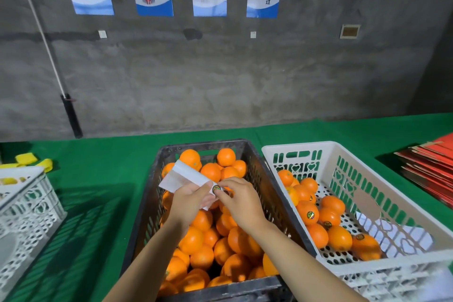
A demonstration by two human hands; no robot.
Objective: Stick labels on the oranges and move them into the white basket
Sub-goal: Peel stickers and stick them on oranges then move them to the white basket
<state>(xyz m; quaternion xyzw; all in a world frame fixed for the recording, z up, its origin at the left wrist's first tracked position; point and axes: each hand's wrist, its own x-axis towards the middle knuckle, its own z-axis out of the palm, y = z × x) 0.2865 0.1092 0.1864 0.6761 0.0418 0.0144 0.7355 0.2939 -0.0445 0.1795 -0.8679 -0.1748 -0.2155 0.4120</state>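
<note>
Above the black crate (157,179), which is full of unlabelled oranges (196,238), my left hand (188,201) grips a white strip of label backing paper (181,176). A round label (216,188) sits at the strip's near end. My right hand (239,201) pinches at that label with thumb and fingertips. The white basket (392,206) stands to the right of the crate and holds several oranges (339,238), some showing round labels.
A green cloth covers the table (103,179). A white lattice crate (27,208) stands at the left with yellow pieces (27,158) behind it. Red flat cartons (431,167) are stacked at the far right. White paper (397,233) lies inside the white basket. A concrete wall rises behind the table.
</note>
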